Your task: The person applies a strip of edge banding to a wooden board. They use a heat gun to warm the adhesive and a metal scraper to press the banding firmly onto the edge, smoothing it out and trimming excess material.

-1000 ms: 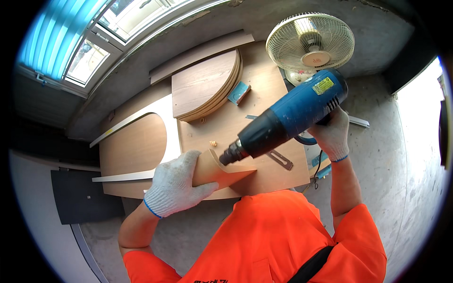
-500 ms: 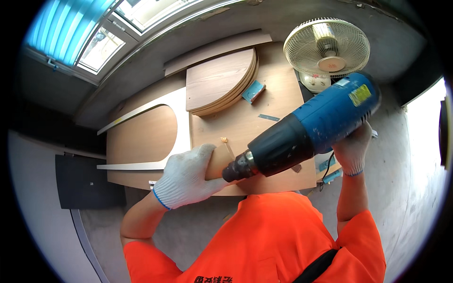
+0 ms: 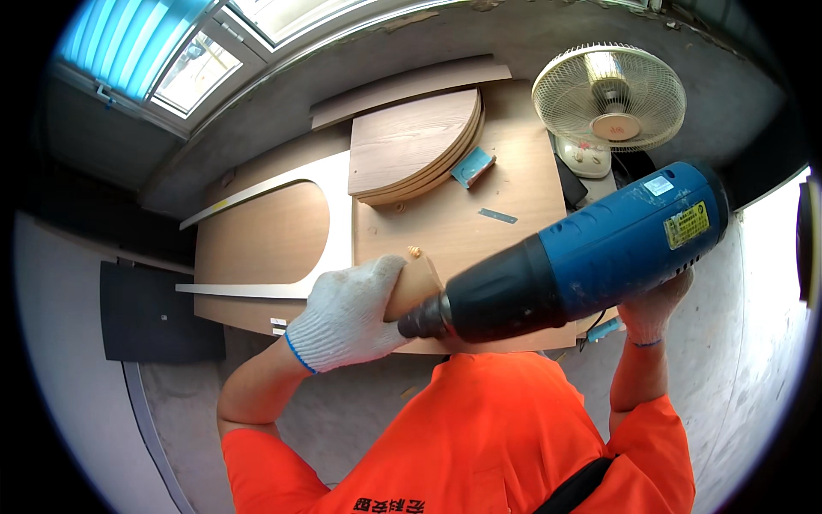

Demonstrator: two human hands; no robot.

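Note:
A blue heat gun (image 3: 634,236) with a black front sleeve stretches across the right of the head view. My right hand (image 3: 655,308), in a white knitted glove, is closed around its handle, mostly hidden beneath the body. The metal nozzle (image 3: 425,317) points left, close by my gloved left hand (image 3: 355,313). That hand is closed on a tan, wood-coloured piece (image 3: 413,287), thumb below it and fingers behind; the nozzle covers part of the piece. Whether nozzle and piece touch, I cannot tell.
On the wooden worktable (image 3: 411,223) lie a stack of rounded wood panels (image 3: 415,141), a white U-shaped frame (image 3: 340,214), a teal box (image 3: 473,167) and a flat metal strip (image 3: 497,216). A fan (image 3: 610,98) stands at the far right. A dark panel (image 3: 158,313) is at left.
The heat gun's rear end has swung lower and to the right, with my right hand lower too. My left hand keeps the tan piece near the nozzle. The view has shifted slightly.

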